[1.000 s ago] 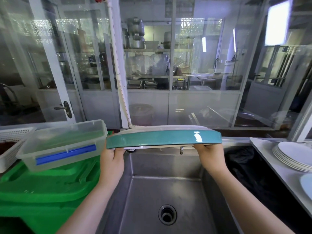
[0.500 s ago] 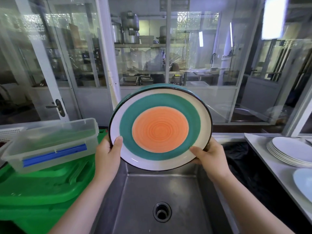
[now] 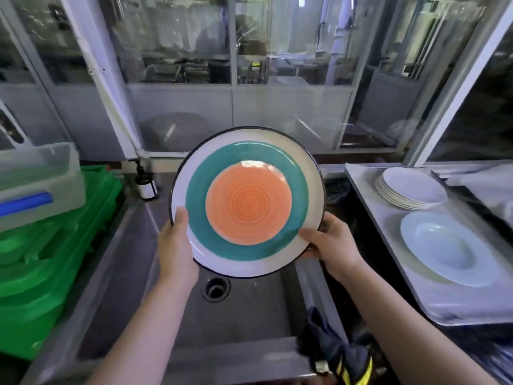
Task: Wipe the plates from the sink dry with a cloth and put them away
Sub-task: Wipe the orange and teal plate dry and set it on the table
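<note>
I hold a round plate (image 3: 247,201) with an orange centre, a teal ring and a white rim over the steel sink (image 3: 133,273), its face tilted toward me. My left hand (image 3: 176,245) grips its lower left rim, thumb on the face. My right hand (image 3: 331,243) grips the lower right rim the same way. A dark cloth with yellow stripes (image 3: 338,351) lies on the sink's front right edge, under my right forearm. On the grey counter (image 3: 388,287) to the right stand a stack of white plates (image 3: 410,188) and a pale blue deep plate (image 3: 447,247).
Green plastic crates (image 3: 47,262) sit left of the sink with a clear lidded box (image 3: 36,182) on top. A small brown bottle (image 3: 145,186) stands at the sink's back left corner. The drain (image 3: 216,289) shows below the plate. Glass partitions rise behind.
The plate went from flat and edge-on to facing me, then came lower over the sink. My view dropped, bringing the cloth and counter plates into sight.
</note>
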Demonstrator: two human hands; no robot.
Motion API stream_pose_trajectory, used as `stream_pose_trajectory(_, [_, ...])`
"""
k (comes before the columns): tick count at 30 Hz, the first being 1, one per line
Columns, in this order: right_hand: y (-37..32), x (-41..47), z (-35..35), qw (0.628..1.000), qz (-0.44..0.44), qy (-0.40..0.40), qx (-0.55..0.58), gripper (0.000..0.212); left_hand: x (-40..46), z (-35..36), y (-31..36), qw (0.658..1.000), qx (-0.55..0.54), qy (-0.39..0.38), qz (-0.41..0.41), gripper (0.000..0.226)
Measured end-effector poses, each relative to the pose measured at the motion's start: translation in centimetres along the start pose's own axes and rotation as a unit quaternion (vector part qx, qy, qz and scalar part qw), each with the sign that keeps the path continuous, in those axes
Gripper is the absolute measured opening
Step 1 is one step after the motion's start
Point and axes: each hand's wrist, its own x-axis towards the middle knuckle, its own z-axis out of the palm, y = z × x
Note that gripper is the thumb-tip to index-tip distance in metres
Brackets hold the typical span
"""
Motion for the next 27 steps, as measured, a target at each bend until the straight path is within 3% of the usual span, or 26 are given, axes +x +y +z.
stream_pose_trajectory(4, [2.6, -0.4, -3.4, 0.998, 0.019, -0.056, 0.030, 0.014, -2.1, 0.7, -2.6, 0.996, -0.014, 0.083, -0.020, 0.025])
stream_pose_trajectory(6, [4.4, -0.5, -5.5, 0.998, 0.037, -0.034, 0.046, 0.022, -3.2, 0.7, -3.8, 0.994, -0.027, 0.106, -0.022, 0.023])
stream_pose_trajectory(9, [8.6, -0.8, -8.6, 0.990, 0.087, 0.006, -0.113, 0.025, -4.6, 0.5, -5.3, 0.991, -0.033, 0.128, -0.019, 0.020])
stream_pose_trajectory(11, [11.8, -1.6, -10.1, 0.942, 0.155, -0.021, -0.295, 0.037, -5.4, 0.2, -6.0, 0.989, -0.031, 0.144, -0.017, 0.020])
stream_pose_trajectory(13, [14.4, -3.2, -10.5, 0.867, 0.200, -0.087, -0.448, 0.059, -6.2, 0.0, -6.5, 0.986, -0.032, 0.161, -0.014, 0.020])
stream_pose_trajectory(15, [16.9, -5.1, -10.0, 0.793, 0.198, -0.144, -0.558, 0.084, -7.0, -0.2, -6.8, 0.983, -0.042, 0.180, -0.007, 0.020])
stream_pose_trajectory(17, [18.6, -6.7, -9.1, 0.752, 0.181, -0.158, -0.614, 0.090, -7.9, -0.5, -7.1, 0.979, -0.052, 0.195, 0.002, 0.019])
stream_pose_trajectory(19, [19.3, -7.4, -8.7, 0.764, 0.166, -0.148, -0.606, 0.078, -8.8, -0.8, -7.3, 0.976, -0.056, 0.213, 0.008, 0.020])
stream_pose_trajectory(21, [19.2, -7.3, -9.0, 0.803, 0.162, -0.137, -0.557, 0.064, -9.6, -1.2, -7.4, 0.971, -0.065, 0.229, 0.008, 0.022])
stream_pose_trajectory(27, [15.0, -6.1, -10.0, 0.929, 0.044, -0.079, -0.358, 0.054, -10.2, -2.1, -6.2, 0.964, -0.106, 0.246, 0.002, 0.028])
